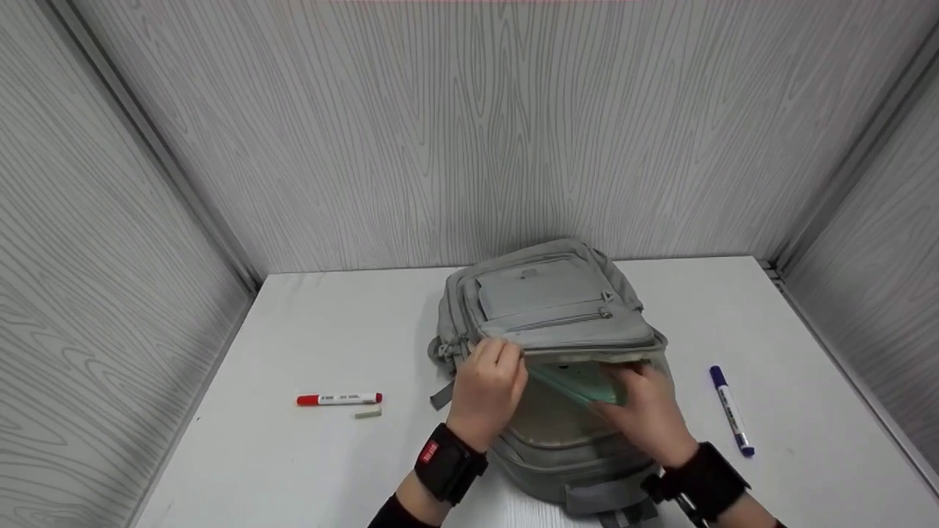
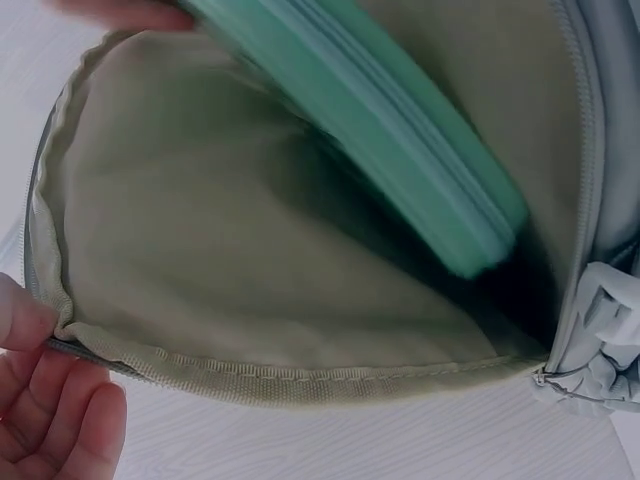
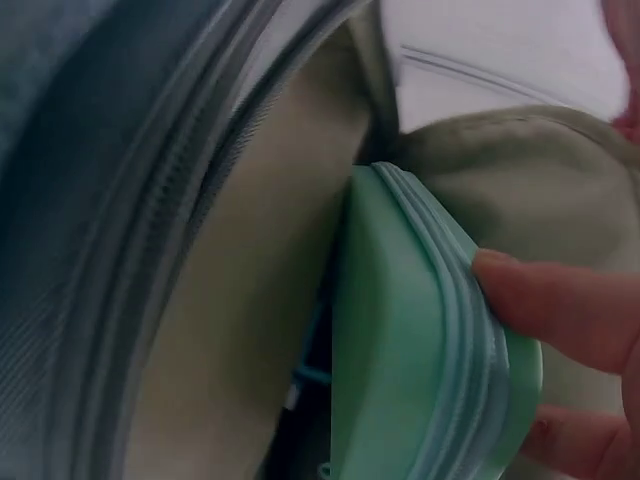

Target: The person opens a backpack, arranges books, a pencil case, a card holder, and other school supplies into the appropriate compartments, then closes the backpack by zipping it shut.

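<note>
The right hand (image 1: 645,418) grips a green zipped case (image 1: 579,383), its fingers (image 3: 560,300) curled around the case's edge, and the case is half inside the open main compartment of the grey backpack (image 1: 546,308), tilted against the beige lining (image 2: 250,270). The left hand (image 1: 488,389) pinches the edge of the backpack's opening and holds the flap up, with the fingers curled on the fabric. The backpack lies in the middle of the white table (image 1: 293,469). On the left of it lies a red marker (image 1: 339,399) with a small eraser (image 1: 368,413) just beside it, and on the right lies a blue marker (image 1: 731,411).
</note>
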`<state>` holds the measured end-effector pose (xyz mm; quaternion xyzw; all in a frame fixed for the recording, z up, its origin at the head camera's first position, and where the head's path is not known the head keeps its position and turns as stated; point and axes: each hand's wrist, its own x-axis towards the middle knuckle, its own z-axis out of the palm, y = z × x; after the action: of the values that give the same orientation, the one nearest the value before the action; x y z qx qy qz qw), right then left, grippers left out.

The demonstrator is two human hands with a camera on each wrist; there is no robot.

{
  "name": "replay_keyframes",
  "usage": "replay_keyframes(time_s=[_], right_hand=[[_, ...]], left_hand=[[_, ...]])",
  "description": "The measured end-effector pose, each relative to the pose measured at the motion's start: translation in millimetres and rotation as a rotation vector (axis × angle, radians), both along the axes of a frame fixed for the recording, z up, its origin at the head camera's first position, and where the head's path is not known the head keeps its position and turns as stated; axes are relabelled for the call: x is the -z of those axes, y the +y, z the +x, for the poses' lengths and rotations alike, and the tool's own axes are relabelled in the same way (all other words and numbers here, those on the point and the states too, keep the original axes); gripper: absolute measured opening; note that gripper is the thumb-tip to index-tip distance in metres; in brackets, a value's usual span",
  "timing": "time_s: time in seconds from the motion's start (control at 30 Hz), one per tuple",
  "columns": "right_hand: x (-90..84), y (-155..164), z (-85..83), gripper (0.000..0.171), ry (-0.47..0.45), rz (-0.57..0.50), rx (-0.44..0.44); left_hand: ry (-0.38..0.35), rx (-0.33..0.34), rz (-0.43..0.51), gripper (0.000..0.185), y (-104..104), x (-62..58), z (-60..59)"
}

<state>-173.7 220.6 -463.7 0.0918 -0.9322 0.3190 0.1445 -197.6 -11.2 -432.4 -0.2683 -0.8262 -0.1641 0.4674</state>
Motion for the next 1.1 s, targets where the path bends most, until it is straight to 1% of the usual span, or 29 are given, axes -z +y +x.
replay_keyframes(time_s=[0.1,0.2,0.27,0.3,0.4,0.47,0.5,0.57,0.63,0.67,0.73,0.8,0.83,0.9,0.97,1.07,1.1], right_hand=[[10.1,-9.6,-19.1,0.056,0.051,-0.028,-0.008],[20.1,-13.6,-31.1,0.051,0.099,-0.036,0.014],[24.3,-14.0,-36.5,0.047,0.135,-0.024,0.032],[25.8,-13.7,-38.2,0.045,0.164,0.002,0.042],[24.6,-12.9,-37.7,0.037,0.200,0.065,0.073],[17.7,-13.0,-32.1,0.035,0.189,0.087,0.077],[13.2,-13.3,-26.8,0.033,0.168,0.096,0.073],[1.5,-13.1,-12.4,0.031,0.117,0.104,0.036],[-10.8,-11.4,6.0,0.021,0.092,0.094,-0.010],[-16.1,-9.2,15.3,0.015,0.106,0.092,-0.034],[-24.8,-2.6,31.0,0.012,0.169,0.049,-0.078],[-29.5,6.3,40.6,0.017,0.255,0.003,-0.085],[-30.0,11.3,42.6,0.019,0.288,-0.010,-0.084],[-27.5,21.3,42.4,0.021,0.330,0.009,-0.071],[-20.8,30.7,39.6,0.024,0.319,0.087,-0.077],[-5.4,41.9,37.0,0.034,0.271,0.211,-0.126],[0.0,44.6,37.2,0.037,0.253,0.234,-0.147]], left_hand=[[-0.013,0.017,0.015,0.023,0.7,0.3,0.6],[-0.028,0.034,0.027,0.022,1.4,-0.5,1.4],[-0.036,0.047,0.029,0.021,1.1,-0.3,2.0],[-0.038,0.051,0.030,0.021,1.0,-0.3,2.4],[-0.044,0.065,0.030,0.021,-0.2,0.6,3.5],[-0.044,0.069,0.030,0.021,-1.5,1.5,4.8],[-0.043,0.072,0.029,0.021,-2.2,2.4,5.8],[-0.040,0.077,0.022,0.020,-3.9,5.2,9.0],[-0.040,0.086,0.005,0.017,-5.7,9.5,13.7],[-0.040,0.091,-0.003,0.016,-6.4,12.3,16.4],[-0.044,0.112,-0.023,0.015,-7.5,19.8,22.3],[-0.053,0.134,-0.044,0.016,-8.3,28.8,28.7],[-0.057,0.147,-0.054,0.018,-8.6,33.9,31.7],[-0.075,0.172,-0.081,0.022,-9.8,45.1,37.0],[-0.100,0.184,-0.111,0.022,-11.4,56.8,41.1],[-0.149,0.204,-0.147,0.019,-14.7,73.5,45.3],[-0.166,0.212,-0.153,0.017,-16.1,78.0,46.4]])
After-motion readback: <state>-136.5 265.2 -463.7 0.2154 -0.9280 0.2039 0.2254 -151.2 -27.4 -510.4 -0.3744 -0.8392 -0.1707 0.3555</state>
